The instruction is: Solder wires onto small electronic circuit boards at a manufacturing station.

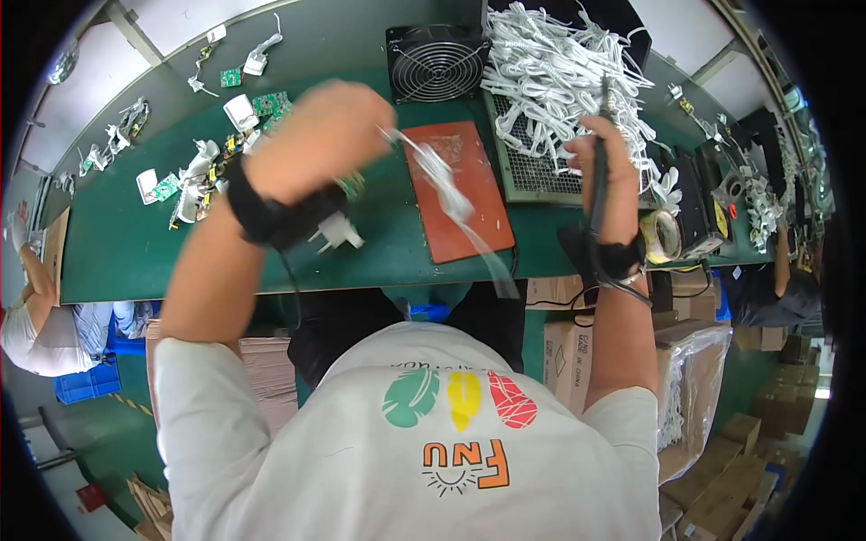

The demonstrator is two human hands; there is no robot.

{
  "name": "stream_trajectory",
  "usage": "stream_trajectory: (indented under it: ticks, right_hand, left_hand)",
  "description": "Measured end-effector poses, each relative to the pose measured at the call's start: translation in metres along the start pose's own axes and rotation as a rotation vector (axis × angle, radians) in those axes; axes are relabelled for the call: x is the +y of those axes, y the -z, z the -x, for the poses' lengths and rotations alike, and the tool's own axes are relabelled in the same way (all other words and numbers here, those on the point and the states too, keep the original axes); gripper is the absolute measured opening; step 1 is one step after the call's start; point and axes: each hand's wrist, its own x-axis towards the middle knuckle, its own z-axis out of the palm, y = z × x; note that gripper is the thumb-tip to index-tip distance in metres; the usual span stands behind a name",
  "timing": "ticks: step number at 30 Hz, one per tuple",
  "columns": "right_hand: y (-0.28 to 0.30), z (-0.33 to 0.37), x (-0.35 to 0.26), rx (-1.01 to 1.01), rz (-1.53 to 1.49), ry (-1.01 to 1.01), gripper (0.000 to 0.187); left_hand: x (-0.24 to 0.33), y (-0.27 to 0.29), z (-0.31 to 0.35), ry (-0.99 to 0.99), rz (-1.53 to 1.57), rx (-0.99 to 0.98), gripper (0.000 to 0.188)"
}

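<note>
My left hand (336, 131), smeared by motion, is raised over the green bench (361, 261) with its fingers closed on one end of a white cable (437, 176). The cable's bundled part trails over a red-orange mat (462, 203), and its lower end is blurred. My right hand (613, 158) grips a soldering iron (603, 135), a dark stick pointing away from me, with its cord running down past my wrist. Beside my left wrist lies a white plug housing (339, 231). Black bands circle both wrists.
A large heap of white cables (550, 72) lies on a mesh-topped tray (532, 171), next to a black fan (437, 68). Adapter parts (194, 180) and green circuit boards (272, 106) lie at left. A tape roll (663, 236) stands right. Other people sit at both sides.
</note>
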Motion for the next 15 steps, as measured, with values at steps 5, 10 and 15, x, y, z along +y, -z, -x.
stream_trajectory:
  ticks: [5,10,15]
  right_hand:
    - [-0.022,-0.043,0.022,-0.047,0.447,0.562,0.039]
    - [-0.027,-0.057,0.035,-0.139,0.510,0.454,0.043]
    - [-0.002,-0.035,0.000,-0.200,0.329,0.360,0.047]
  left_hand:
    - [-0.131,0.094,0.016,0.563,-0.531,0.073,0.023]
    - [-0.131,0.072,0.020,0.812,-0.279,0.344,0.022]
    - [-0.174,-0.002,0.059,0.687,-0.364,-0.043,0.021]
